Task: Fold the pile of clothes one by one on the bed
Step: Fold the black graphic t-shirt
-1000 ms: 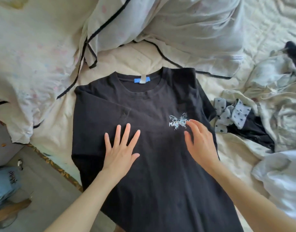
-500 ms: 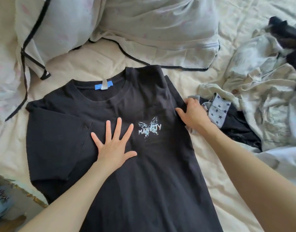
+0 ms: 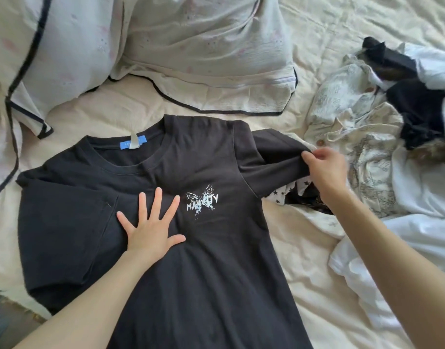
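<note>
Here one black T-shirt (image 3: 203,260): left hand (image 3: 150,230) flat, right hand (image 3: 324,167) pinching sleeve.

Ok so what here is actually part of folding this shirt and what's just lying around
In the job:
black T-shirt
left hand, pressing it flat
right hand, pinching its sleeve
pile of clothes, waiting

Lying about:
pillows
bed sheet

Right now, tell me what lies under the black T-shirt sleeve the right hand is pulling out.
Under the black T-shirt sleeve, a star-patterned cloth peeks out on the cream bedsheet; the rest is covered.
</note>
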